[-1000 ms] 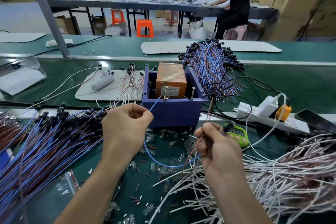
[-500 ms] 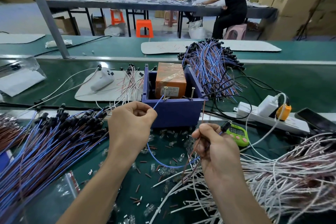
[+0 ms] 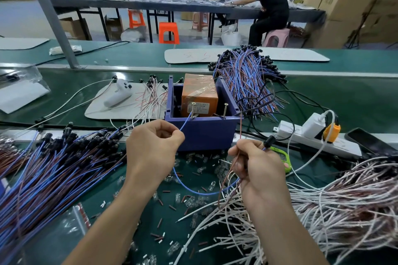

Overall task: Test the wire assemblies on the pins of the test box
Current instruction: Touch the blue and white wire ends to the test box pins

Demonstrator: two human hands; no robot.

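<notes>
A purple test box stands at the table's middle, with an orange block inside and two screw pins, left pin and right pin, on its front edge. My left hand pinches the blue wire of one assembly, whose tip reaches the foot of the left pin. My right hand holds the same assembly's brown wire, which points up beside the box's right corner, apart from the right pin. The assembly's black end piece sticks out past my right fingers.
A heap of blue and brown assemblies lies at the left, another heap behind the box. White wires pile at the right. A power strip, a green timer, a phone and small scattered parts lie around.
Both hands crept slightly toward the box. The blue wire stays at the left pin, and the brown wire's tip has swung upright, nearer the box's right corner.
</notes>
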